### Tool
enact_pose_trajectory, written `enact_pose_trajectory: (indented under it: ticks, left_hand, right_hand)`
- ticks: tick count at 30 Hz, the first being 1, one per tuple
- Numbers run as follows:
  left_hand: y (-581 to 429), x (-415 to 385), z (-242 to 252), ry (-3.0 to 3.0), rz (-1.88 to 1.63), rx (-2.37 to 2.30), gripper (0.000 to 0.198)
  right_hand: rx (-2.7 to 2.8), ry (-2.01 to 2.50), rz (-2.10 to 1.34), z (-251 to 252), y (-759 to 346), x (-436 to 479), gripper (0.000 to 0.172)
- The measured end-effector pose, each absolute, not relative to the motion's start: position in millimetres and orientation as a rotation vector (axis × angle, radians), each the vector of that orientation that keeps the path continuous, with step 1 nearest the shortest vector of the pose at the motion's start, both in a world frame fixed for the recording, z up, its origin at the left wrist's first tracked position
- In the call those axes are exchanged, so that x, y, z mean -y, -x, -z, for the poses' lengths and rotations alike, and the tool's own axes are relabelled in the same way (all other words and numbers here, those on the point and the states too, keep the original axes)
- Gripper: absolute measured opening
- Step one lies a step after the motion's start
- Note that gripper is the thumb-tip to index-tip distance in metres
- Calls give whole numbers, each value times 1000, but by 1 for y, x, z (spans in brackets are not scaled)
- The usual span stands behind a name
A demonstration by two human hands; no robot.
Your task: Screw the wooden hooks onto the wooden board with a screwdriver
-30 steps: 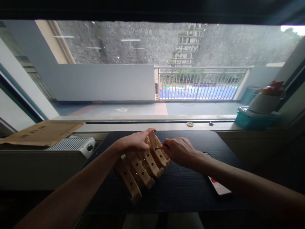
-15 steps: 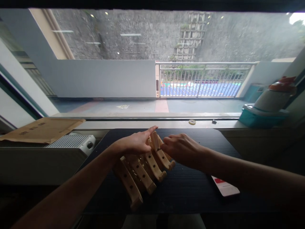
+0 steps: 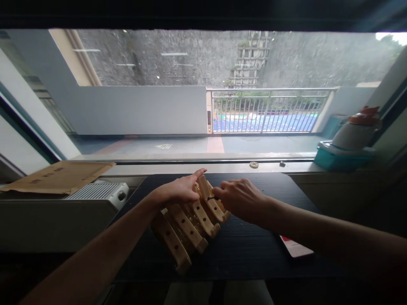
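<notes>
A wooden slatted piece (image 3: 190, 232) rests at a slant on the black table (image 3: 254, 254). It has several curved pale slats with pairs of dark holes, and shiny bits show between them. My left hand (image 3: 180, 189) grips its upper part, with one finger stretched along the far top end and the thumb against a slat. At the slat farthest right, the fingers of my right hand (image 3: 240, 195) are pinched round a small dark tool (image 3: 213, 198) whose tip meets the wood. Most of that tool is hidden by the fingers, so its exact kind is unclear.
Under my right forearm lies a white and red card or box (image 3: 295, 248). A roll of tape (image 3: 253, 164) and a small dark object (image 3: 282, 163) sit on the windowsill. Right stands a teal box (image 3: 341, 156) with a bottle (image 3: 358, 129); left, cardboard (image 3: 60, 176) covers a heater (image 3: 101, 189).
The view has shifted slightly, so the scene sits a little differently. My left hand keeps its grip; my right hand stays at the same slat, its fingers slightly turned, with more of the dark tool showing.
</notes>
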State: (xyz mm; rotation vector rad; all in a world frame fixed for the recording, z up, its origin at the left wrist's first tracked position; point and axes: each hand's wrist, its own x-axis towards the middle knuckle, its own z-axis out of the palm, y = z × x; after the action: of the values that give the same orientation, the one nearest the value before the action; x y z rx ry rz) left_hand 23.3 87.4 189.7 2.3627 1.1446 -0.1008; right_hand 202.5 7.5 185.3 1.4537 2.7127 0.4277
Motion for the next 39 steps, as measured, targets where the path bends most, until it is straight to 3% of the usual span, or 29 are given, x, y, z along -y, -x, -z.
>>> enact_pose_trajectory:
  ticks: [3, 7, 11, 15, 18, 23, 28, 32, 35, 39]
  left_hand:
    - [-26, -82, -192, -2371, 91, -1204, 90]
    - [-29, -79, -191, -2378, 119, -1220, 84]
    - [-31, -80, -189, -2421, 155, -1216, 82]
    - [-32, -80, -187, -2473, 149, -1232, 84]
    - [-33, -79, -187, -2464, 147, -1246, 87]
    - [-35, -73, -189, -2470, 144, -1271, 91]
    - [-38, -65, -193, -2485, 184, -1254, 88]
    - [-39, -66, -193, -2501, 205, -1235, 84]
    - [-38, -72, -190, -2504, 214, -1235, 82]
    - [-32, -81, -187, -2464, 147, -1240, 84]
  right_hand:
    - [-2775, -1057, -728, -191, -202, -8, 20]
    - [-2796, -928, -766, -184, -208, -17, 25]
    - [-2788, -1310, -401, -170, -215, -20, 20]
    - [-2554, -1954, -61, -158, -215, -11, 35]
    - [-2477, -2036, 1, -158, -214, -6, 39]
    - [-2633, -1736, -182, -175, -214, -1, 19]
    - [-2759, -1138, -659, -187, -208, 4, 21]
    - [-2859, -964, -686, -181, -210, 1, 22]
    - [-2891, -1217, -454, -169, -217, -4, 22]
    - [-2675, -1992, 109, -143, -224, -5, 31]
